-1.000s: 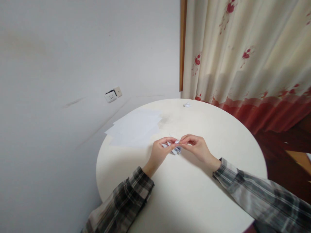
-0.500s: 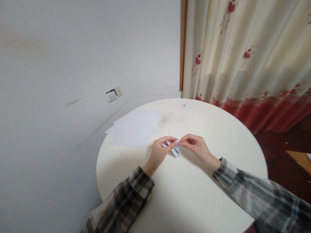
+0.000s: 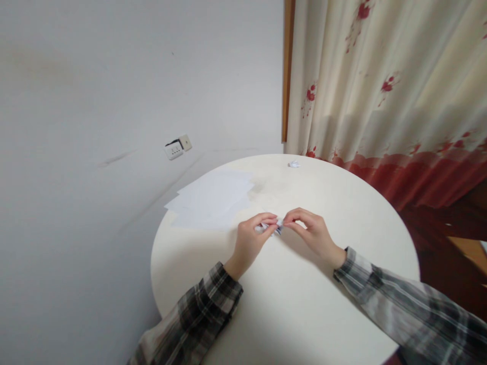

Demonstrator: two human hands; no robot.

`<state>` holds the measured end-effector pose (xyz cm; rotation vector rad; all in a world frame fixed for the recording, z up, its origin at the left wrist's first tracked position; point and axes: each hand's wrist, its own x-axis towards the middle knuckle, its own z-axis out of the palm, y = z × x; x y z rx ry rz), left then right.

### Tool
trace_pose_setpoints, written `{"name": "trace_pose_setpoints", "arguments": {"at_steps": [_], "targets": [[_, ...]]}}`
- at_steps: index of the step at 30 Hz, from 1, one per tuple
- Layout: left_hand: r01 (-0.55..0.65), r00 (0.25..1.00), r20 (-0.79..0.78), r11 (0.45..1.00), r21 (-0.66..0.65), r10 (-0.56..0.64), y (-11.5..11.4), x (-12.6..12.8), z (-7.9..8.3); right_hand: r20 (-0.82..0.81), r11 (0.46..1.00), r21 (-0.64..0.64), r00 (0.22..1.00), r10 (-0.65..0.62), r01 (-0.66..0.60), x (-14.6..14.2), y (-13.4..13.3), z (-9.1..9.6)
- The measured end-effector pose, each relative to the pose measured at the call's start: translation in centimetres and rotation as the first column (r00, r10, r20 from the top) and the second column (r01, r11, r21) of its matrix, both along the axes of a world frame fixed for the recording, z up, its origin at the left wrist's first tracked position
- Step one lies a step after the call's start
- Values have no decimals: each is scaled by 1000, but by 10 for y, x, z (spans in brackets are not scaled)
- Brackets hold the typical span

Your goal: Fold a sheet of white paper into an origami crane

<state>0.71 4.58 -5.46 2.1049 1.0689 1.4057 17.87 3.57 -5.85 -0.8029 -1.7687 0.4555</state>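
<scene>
A small piece of folded white paper [image 3: 279, 223] is held between my two hands, above the middle of the round table. My left hand [image 3: 252, 238] pinches it between thumb and fingers from the left, and part of the paper shows behind the thumb. From the right, the thumb and forefinger of my right hand [image 3: 314, 233] grip its other end. My fingers cover much of the paper, so its full shape is hidden.
Several loose sheets of white paper [image 3: 211, 200] lie overlapping at the left of the white table [image 3: 342, 203]. Near the far edge sits a small crumpled or folded white paper [image 3: 294, 164]. A wall with a socket [image 3: 174, 150] borders the left; a flowered curtain [image 3: 353, 101] hangs behind.
The folded paper has turned in my fingers, so less of it hangs below them. My right hand has shifted slightly right, its fingers arched more.
</scene>
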Motion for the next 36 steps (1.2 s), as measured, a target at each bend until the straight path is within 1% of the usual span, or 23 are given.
{"name": "trace_pose_setpoints", "arguments": {"at_steps": [3, 6, 9, 12, 16, 18, 20, 23, 26, 28, 30, 32, 36], "targets": [[-32, 997, -62, 986, 165, 42, -1, -2, 0, 95, 992, 125, 995, -14, 2, 3, -1, 4], [-23, 990, -124, 953, 301, 63, -1, -3, 0, 141, 980, 199, 990, -21, -8, 5, -1, 4], [1, 981, -177, 920, 392, 74, -1, -4, 1, 165, 972, 236, 986, -17, -23, 6, 0, 2], [21, 974, -213, 894, 447, 84, -3, -4, 2, 172, 968, 248, 985, -18, -25, 6, 1, 1], [22, 977, -199, 892, 452, 77, -5, -3, 3, 136, 971, 237, 991, -15, -17, 6, 0, 2], [12, 980, -185, 894, 447, 79, -6, -2, 4, 112, 980, 199, 994, -1, -22, 6, -1, 3], [8, 981, -177, 897, 443, 78, -7, -2, 4, 79, 992, 125, 997, 17, -27, 5, -1, 4], [5, 981, -179, 903, 430, 80, -8, -2, 4, -7, 998, -28, 999, 48, -48, 3, 0, 4], [-4, 981, -177, 912, 411, 84, -8, -3, 4, -116, 980, -171, 990, 86, -105, 1, 3, 1], [-11, 981, -172, 918, 396, 86, -8, -3, 3, -165, 962, -227, 980, 114, -150, 1, 4, -1], [-14, 982, -166, 923, 385, 85, -8, -4, 2, -174, 955, -238, 975, 138, -178, 2, 5, -3], [-10, 983, -164, 926, 378, 77, -8, -3, 1, -150, 961, -215, 978, 146, -176, 2, 5, -3], [-8, 985, -156, 933, 359, 69, -8, -2, 2, -63, 989, -110, 993, 97, -103, 1, 1, 3]]}}
